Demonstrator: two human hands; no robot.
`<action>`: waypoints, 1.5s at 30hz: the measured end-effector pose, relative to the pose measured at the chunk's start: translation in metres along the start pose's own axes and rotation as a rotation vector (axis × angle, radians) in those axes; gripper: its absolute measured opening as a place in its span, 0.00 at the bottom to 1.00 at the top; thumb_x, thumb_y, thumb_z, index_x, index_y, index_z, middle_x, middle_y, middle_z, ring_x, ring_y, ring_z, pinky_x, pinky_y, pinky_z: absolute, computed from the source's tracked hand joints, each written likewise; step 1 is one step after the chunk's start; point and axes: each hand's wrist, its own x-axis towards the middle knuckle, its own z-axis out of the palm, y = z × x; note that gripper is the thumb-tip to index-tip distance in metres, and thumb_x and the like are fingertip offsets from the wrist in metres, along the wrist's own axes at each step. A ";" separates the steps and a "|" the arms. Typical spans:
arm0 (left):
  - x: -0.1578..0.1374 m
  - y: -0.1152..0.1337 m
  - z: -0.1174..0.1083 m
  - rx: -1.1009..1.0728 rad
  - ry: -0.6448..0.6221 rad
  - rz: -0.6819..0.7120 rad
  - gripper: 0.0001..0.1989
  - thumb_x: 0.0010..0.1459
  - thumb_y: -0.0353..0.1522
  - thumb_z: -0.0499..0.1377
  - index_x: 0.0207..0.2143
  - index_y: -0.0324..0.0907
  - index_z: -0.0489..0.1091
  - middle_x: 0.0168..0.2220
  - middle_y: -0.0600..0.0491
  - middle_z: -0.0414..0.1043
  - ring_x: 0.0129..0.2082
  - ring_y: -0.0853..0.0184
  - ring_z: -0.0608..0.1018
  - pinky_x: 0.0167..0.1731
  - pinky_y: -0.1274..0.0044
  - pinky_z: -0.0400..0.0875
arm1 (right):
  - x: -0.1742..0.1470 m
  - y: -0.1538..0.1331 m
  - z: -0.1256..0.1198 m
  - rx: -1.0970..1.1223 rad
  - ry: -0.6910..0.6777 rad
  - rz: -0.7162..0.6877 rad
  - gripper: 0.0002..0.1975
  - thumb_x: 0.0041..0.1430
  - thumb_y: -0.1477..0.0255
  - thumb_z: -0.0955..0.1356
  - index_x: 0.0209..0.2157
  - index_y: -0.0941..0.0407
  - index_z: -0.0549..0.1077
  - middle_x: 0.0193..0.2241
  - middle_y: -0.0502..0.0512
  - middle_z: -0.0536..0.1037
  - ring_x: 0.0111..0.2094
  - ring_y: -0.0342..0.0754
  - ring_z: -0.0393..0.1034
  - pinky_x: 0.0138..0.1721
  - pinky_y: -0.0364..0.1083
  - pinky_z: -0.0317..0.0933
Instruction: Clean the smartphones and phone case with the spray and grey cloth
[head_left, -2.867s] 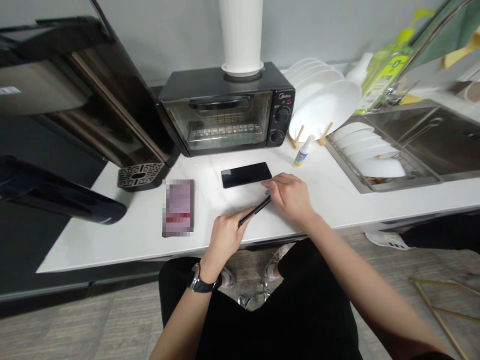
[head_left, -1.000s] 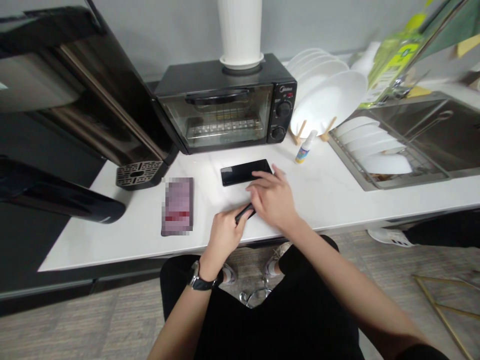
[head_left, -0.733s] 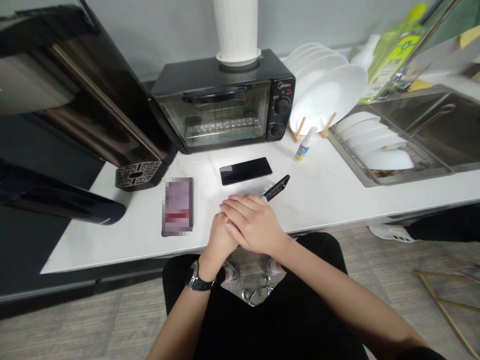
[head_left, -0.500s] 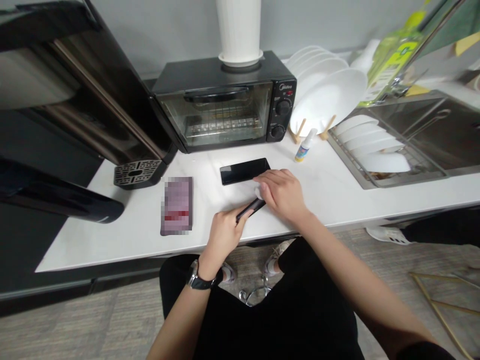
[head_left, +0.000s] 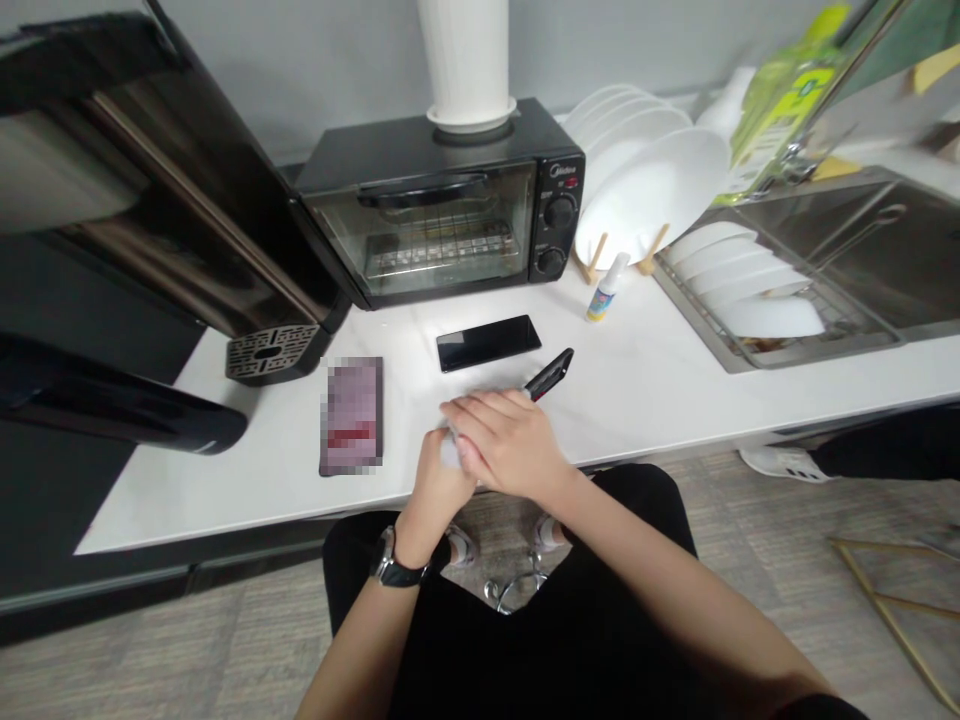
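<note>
My left hand (head_left: 429,487), with a watch on its wrist, grips the near end of a slim black phone (head_left: 551,373) held edge-up over the white counter (head_left: 660,380). My right hand (head_left: 508,445) lies over the left hand and presses a small white cloth (head_left: 448,452) against the phone. Only the phone's far tip sticks out past my right fingers. A second black phone (head_left: 487,342) lies flat just beyond my hands. A third phone (head_left: 351,414) with a blurred screen rests to the left.
A black toaster oven (head_left: 442,215) with a white vase (head_left: 465,60) on top stands at the back. A dark machine's drip tray (head_left: 271,352) is at left. A small spray bottle (head_left: 606,288), racked white plates (head_left: 652,190) and a sink dish rack (head_left: 750,300) are at right.
My right hand slid with the cloth from the phone's far end back to its near end, over my left hand, uncovering the far tip. The phone stays in my left hand.
</note>
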 end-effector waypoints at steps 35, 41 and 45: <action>0.045 0.059 -0.001 -0.084 0.091 0.017 0.11 0.60 0.23 0.58 0.25 0.41 0.73 0.28 0.47 0.81 0.28 0.61 0.81 0.30 0.74 0.72 | 0.025 0.031 -0.081 -0.054 0.142 -0.095 0.14 0.77 0.69 0.61 0.48 0.50 0.79 0.46 0.52 0.84 0.51 0.51 0.75 0.62 0.55 0.59; 0.045 0.049 0.015 -0.108 0.024 -0.004 0.12 0.65 0.23 0.57 0.31 0.40 0.77 0.30 0.47 0.83 0.29 0.59 0.83 0.30 0.74 0.71 | 0.033 0.040 -0.086 -0.053 0.127 -0.034 0.15 0.77 0.64 0.62 0.53 0.54 0.77 0.45 0.56 0.84 0.48 0.53 0.76 0.54 0.53 0.64; 0.044 0.052 0.014 -0.113 0.023 -0.011 0.11 0.69 0.25 0.56 0.40 0.41 0.78 0.34 0.47 0.84 0.30 0.59 0.84 0.31 0.74 0.71 | 0.033 0.045 -0.087 -0.097 0.222 0.256 0.27 0.68 0.46 0.66 0.46 0.56 0.77 0.40 0.61 0.81 0.42 0.58 0.75 0.44 0.54 0.67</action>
